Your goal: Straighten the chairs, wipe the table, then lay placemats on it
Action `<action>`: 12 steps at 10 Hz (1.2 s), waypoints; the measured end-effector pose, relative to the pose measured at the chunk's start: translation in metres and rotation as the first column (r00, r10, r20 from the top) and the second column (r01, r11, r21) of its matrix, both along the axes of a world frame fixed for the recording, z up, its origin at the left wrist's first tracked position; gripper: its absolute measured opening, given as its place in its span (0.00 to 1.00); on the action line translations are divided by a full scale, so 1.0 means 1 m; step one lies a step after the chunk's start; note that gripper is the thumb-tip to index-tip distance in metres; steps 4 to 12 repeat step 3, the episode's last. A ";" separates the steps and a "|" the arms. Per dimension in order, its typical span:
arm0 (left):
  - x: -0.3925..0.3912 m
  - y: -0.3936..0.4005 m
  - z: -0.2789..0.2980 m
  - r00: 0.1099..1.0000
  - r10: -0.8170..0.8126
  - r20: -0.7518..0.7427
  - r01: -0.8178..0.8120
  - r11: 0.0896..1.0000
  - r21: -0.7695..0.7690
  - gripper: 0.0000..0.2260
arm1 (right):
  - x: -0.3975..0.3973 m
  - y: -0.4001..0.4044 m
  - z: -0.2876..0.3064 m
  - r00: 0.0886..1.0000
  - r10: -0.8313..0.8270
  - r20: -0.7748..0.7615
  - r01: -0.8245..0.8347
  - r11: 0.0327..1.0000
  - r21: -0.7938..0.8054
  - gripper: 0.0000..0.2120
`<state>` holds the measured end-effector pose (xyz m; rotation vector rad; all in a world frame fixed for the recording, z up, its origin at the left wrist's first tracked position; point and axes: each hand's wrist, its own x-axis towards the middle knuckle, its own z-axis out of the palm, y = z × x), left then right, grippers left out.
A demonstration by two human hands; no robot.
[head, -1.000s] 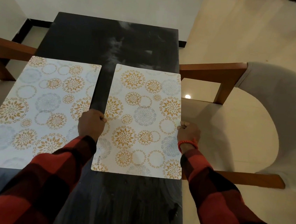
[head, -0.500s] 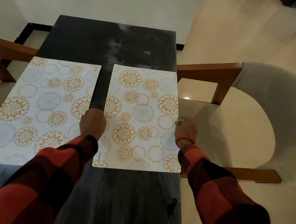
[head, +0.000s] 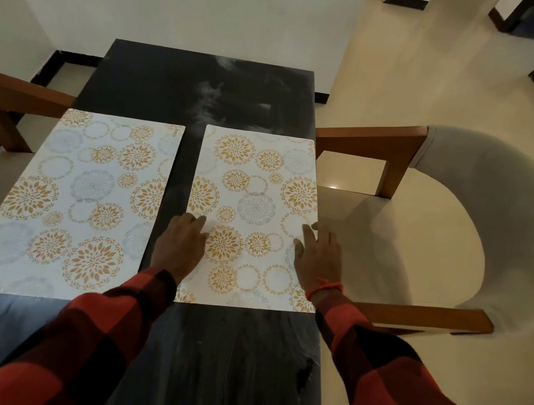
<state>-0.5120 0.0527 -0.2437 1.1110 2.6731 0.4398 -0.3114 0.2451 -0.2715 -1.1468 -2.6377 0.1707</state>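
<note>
The step in hand looks like settling the right placemat (head: 251,214) on the dark table (head: 179,87), and doing it well means keeping both palms flat, pressing lightly and nudging until its long edges run parallel to the left placemat (head: 71,201), with its right edge kept from overhanging the table beside the chair (head: 454,222). The left hand (head: 180,246) rests on the mat's left edge with fingers straight and together; the right hand (head: 317,260) lies on its right edge with fingers spread. Neither grip pinches anything. The mat lies flat under both hands, between them, and the 2 mats sit apart with a dark strip of table showing.
</note>
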 end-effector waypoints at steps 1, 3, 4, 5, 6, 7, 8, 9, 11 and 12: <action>0.010 -0.005 -0.002 0.999 -0.036 0.029 0.037 0.999 -0.029 0.20 | -0.001 -0.015 0.000 0.991 0.106 0.077 -0.103 0.994 -0.041 0.17; 0.010 -0.007 0.014 0.998 -0.058 0.021 0.059 0.997 -0.055 0.21 | -0.002 -0.027 0.017 0.994 0.083 0.071 -0.080 0.995 -0.054 0.22; 0.010 -0.007 0.014 0.998 -0.058 0.021 0.059 0.997 -0.055 0.21 | -0.002 -0.027 0.017 0.994 0.083 0.071 -0.080 0.995 -0.054 0.22; 0.010 -0.007 0.014 0.998 -0.058 0.021 0.059 0.997 -0.055 0.21 | -0.002 -0.027 0.017 0.994 0.083 0.071 -0.080 0.995 -0.054 0.22; 0.010 -0.007 0.014 0.998 -0.058 0.021 0.059 0.997 -0.055 0.21 | -0.002 -0.027 0.017 0.994 0.083 0.071 -0.080 0.995 -0.054 0.22; 0.010 -0.007 0.014 0.998 -0.058 0.021 0.059 0.997 -0.055 0.21 | -0.002 -0.027 0.017 0.994 0.083 0.071 -0.080 0.995 -0.054 0.22; 0.010 -0.007 0.014 0.998 -0.058 0.021 0.059 0.997 -0.055 0.21 | -0.002 -0.027 0.017 0.994 0.083 0.071 -0.080 0.995 -0.054 0.22; 0.010 -0.007 0.014 0.998 -0.058 0.021 0.059 0.997 -0.055 0.21 | -0.002 -0.027 0.017 0.994 0.083 0.071 -0.080 0.995 -0.054 0.22; 0.010 -0.007 0.014 0.998 -0.058 0.021 0.059 0.997 -0.055 0.21 | -0.002 -0.027 0.017 0.994 0.083 0.071 -0.080 0.995 -0.054 0.22; 0.010 -0.007 0.014 0.998 -0.058 0.021 0.059 0.997 -0.055 0.21 | -0.002 -0.027 0.017 0.994 0.083 0.071 -0.080 0.995 -0.054 0.22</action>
